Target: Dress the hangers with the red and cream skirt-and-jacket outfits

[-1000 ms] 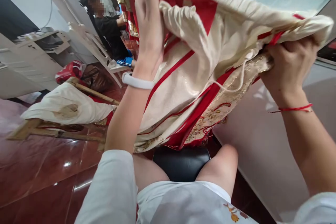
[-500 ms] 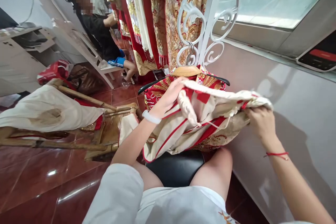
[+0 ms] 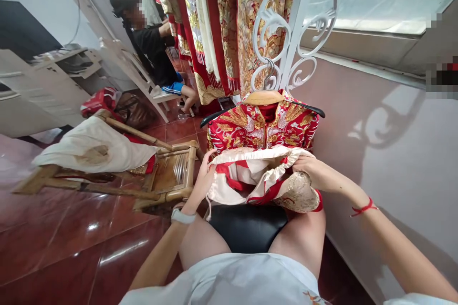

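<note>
Between my hands a skirt hangs by its cream gathered waistband, with red and gold-embroidered cloth below. My left hand is closed on the left end of the waistband. At the right end my right hand grips the band, fingers wrapped over it. The waist opening faces up toward me and shows red and cream lining. Just behind it a red jacket with gold and silver embroidery hangs on a black hanger with a wooden-coloured middle. The skirt hides the jacket's lower part.
A black stool seat is between my legs. To the left stands a bamboo chair draped with white cloth. Embroidered garments hang from a white scrolled rack. Farther back a person sits on a white chair. A wall stands on the right.
The skirt has come down and is held more level, its waist now spread open, uncovering the jacket. Both hands have lowered, the left moving outward and the right moving inward. The view has shifted left.
</note>
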Motion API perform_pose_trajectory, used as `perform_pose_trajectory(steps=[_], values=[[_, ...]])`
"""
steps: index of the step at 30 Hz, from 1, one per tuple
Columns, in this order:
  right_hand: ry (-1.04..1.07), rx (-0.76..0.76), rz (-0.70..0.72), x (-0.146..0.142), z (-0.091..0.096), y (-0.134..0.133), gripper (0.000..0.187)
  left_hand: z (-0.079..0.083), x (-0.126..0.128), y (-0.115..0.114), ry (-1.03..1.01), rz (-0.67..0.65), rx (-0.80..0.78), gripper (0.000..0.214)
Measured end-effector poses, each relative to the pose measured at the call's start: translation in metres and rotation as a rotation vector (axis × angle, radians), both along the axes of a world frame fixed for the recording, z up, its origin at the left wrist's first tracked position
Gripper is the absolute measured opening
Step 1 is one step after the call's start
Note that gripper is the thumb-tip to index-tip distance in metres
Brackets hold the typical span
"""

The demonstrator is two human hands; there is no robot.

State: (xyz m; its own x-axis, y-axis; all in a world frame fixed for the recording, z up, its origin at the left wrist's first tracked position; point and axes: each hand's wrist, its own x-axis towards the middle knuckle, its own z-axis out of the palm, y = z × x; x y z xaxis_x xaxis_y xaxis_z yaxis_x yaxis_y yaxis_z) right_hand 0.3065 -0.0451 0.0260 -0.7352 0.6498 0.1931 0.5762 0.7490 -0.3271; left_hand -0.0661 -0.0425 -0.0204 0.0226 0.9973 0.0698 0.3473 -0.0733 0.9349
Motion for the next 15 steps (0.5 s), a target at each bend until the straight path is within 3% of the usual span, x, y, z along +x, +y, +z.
perform_pose_trajectory(steps=[2,5,7,10,13,15], values=[[-0.016,-0.004,-0.021,0.005,0.001,0.011,0.017,0.006,-0.005,0.005,-0.005,-0.09,-0.012,0.062],[-0.07,0.026,-0.084,0.021,0.001,0.024,0.013,0.034,-0.02,0.015,0.14,-0.393,-0.047,0.072],[-0.09,0.052,-0.121,0.031,0.003,0.028,0.019,0.057,-0.032,0.02,0.295,-0.557,-0.023,0.062],[-0.104,0.023,-0.143,0.038,0.007,0.027,0.044,0.081,-0.043,0.027,0.461,-0.712,0.057,0.036],[-0.128,-0.027,-0.157,0.029,0.003,0.026,0.045,0.086,-0.038,0.03,0.573,-0.902,0.083,0.038],[-0.157,0.01,-0.213,0.017,-0.006,0.029,0.037,0.08,-0.03,0.03,0.693,-0.914,0.142,0.038]])
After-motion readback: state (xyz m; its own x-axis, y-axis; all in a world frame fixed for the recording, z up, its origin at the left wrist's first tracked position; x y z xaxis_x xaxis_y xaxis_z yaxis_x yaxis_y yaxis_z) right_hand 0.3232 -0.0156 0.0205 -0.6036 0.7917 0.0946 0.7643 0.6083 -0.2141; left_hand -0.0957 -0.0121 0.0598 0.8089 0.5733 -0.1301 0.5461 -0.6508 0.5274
